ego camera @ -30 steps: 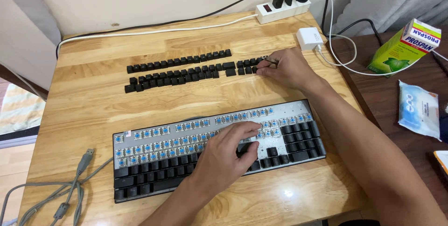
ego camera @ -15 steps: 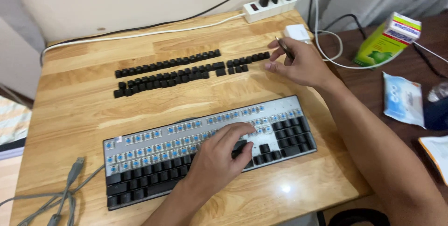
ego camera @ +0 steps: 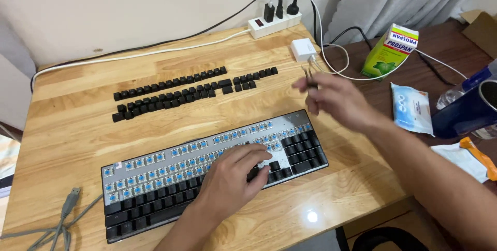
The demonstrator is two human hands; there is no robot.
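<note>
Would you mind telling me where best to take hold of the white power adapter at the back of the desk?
Probably pinch the white power adapter across its two long flat sides from above; its cables leave the right end, so coming from the left keeps fingers free of them.

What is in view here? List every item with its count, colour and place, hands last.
keyboard: one, silver plate with blue switches and some black keys, front of the wooden table.
loose keycaps: many, black, in rows behind the keyboard.
grey cable: one, front left, plug lying free.
power strip: one, white, back edge, plugs in it.
white adapter: one, near the strip.
green box: one, green and white, on the dark table at right.
wipes pack: one, pale blue, right.
dark bottle: one, far right edge.
left hand: resting on the keyboard's keys.
right hand: raised, blurred, a thin wire tool in its grip.
</note>
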